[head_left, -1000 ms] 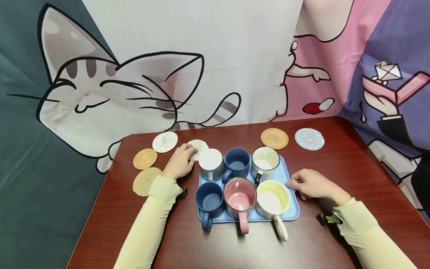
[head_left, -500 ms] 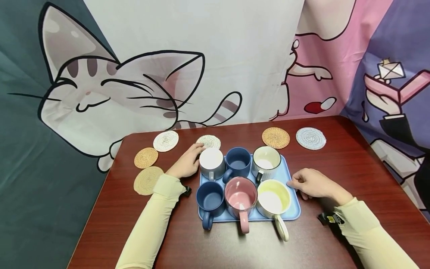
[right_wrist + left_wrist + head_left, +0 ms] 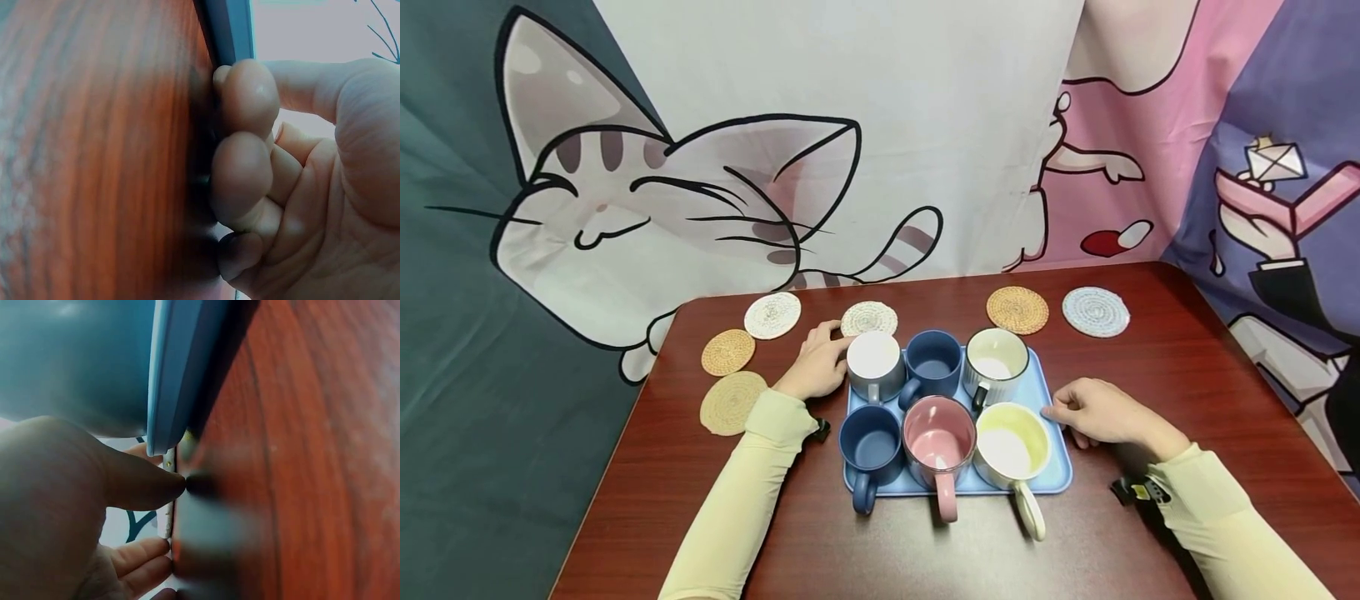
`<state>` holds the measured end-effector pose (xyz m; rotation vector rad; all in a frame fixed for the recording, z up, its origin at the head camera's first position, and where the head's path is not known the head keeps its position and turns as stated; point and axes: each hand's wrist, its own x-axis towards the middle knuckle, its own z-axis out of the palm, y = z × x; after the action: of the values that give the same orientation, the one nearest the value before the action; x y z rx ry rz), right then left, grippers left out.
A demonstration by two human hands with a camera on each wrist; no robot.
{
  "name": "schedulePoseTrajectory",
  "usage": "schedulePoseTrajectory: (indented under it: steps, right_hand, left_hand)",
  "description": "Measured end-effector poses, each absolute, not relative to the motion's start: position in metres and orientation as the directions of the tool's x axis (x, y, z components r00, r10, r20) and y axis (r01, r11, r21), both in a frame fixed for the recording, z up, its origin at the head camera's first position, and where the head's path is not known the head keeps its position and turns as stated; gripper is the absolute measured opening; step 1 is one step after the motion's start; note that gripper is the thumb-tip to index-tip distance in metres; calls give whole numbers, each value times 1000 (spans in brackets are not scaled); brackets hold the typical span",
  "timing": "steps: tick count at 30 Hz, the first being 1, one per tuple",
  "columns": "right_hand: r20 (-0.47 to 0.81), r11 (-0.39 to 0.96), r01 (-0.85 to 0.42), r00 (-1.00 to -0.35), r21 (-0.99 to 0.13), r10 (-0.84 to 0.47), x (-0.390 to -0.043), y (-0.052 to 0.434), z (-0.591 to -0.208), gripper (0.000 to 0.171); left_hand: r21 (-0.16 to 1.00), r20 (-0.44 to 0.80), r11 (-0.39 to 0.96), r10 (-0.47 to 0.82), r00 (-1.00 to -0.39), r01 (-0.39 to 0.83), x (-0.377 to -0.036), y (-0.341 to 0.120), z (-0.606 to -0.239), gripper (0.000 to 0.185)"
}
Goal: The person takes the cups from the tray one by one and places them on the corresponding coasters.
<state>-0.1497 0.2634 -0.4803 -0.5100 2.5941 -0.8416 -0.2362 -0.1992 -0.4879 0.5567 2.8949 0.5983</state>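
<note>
Six mugs [image 3: 938, 429] stand on a blue tray [image 3: 1040, 387] between the two hands; a pale mark on the black wrist device [image 3: 1141, 490] at the right cuff is too small to read. The right hand [image 3: 1096, 410] grips the tray's right rim with curled fingers. The left hand [image 3: 817, 365] lies loose, fingers relaxed, near the tray's far left corner, just beside the grey mug [image 3: 876, 365] and a white coaster [image 3: 869, 320]. Contact with the coaster is unclear.

Six mugs [image 3: 938, 433] are being borne by the tray [image 3: 1040, 385], coasters [image 3: 1017, 311] behind and left of it by the table [image 3: 1180, 358].
</note>
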Motion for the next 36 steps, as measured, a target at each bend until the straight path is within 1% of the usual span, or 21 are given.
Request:
schedulePoseTrajectory:
  steps: [15,25,31,36]
  right_hand:
    - [-234,756,-218,-866,-617,-441,-151,262,-476,43]
    - [-242,750,-216,-860,-626,-450,-151,263,-477,43]
    - [-244,745,-214,-857,-632,-453,-151,264,-478,42]
    - [-244,739,-216,-853,-638,-460,-151,264,-479,42]
  left_hand:
    - [373,-64,843,440,-896,388,-236,-198,-485,43]
    - [360,-37,844,438,-898,396,-237,-198,-491,45]
    - [354,-49,848,437,-898,394,-238,-199,-493,46]
    - [373,-66,842,443,-894,390,-238,-201,-492,49]
